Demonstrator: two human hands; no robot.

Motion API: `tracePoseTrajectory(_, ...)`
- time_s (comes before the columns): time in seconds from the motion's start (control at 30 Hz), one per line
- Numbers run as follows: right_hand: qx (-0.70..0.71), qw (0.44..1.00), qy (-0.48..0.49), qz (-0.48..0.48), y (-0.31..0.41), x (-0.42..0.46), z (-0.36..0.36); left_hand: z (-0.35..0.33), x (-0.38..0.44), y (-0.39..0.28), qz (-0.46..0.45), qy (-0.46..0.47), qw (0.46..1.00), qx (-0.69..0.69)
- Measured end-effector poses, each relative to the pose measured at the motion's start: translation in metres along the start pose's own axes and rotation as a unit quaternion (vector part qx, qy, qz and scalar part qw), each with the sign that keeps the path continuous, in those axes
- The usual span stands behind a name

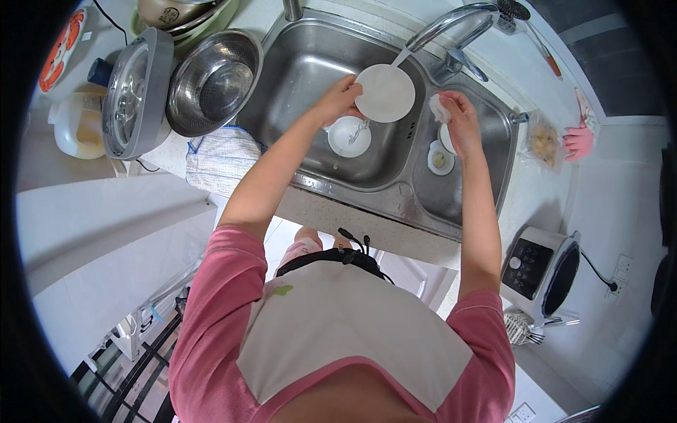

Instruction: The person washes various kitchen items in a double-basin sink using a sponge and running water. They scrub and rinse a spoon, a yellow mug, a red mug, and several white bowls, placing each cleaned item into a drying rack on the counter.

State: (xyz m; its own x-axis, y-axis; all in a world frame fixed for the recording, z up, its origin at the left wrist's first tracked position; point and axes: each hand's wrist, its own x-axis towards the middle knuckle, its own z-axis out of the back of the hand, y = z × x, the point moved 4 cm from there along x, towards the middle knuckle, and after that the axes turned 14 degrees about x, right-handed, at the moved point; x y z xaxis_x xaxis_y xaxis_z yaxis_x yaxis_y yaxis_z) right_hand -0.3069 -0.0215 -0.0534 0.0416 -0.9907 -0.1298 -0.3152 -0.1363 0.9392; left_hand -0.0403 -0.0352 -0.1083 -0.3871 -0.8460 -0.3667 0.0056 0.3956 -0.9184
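My left hand (341, 100) grips the edge of a white plate (386, 93), tilted above the large basin of the stainless steel sink (285, 69). Water from the chrome faucet (449, 21) runs onto it and drips off below. Beneath the plate a small white bowl (346, 138) stands on the basin floor. Above the smaller basin, my right hand (461, 119) pinches a crumpled white cloth (439, 109). Under that hand a small white dish (440, 158) with a pale yellowish piece on it lies beside another white dish (447, 138), partly hidden by the hand.
Left of the sink stand a steel colander (214, 84), a grey lidded pot (129, 95) and a checked cloth (222, 158) at the counter edge. To the right are a plastic bag of food (543, 138), pink gloves (579, 140) and a white appliance (537, 269). A brush (545, 50) lies behind the faucet.
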Motion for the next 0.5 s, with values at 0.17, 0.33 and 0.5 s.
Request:
tracePoseTrajectory(0.17,0.019,0.996,-0.051,0.070,0.026,-0.002,-0.011,-0.011,-0.002,-0.002,0.009,0.042,0.996,-0.078)
tracePoseTrajectory(0.33,0.150,0.987,-0.037,-0.039,0.030,-0.001,-0.008,-0.008,-0.009,-0.003,0.001,-0.009,0.999,0.031)
tracePoseTrajectory(0.5,0.220,0.969,-0.018,-0.108,0.009,0.003,-0.016,-0.004,-0.020,-0.010,0.008,-0.004,0.993,0.114)
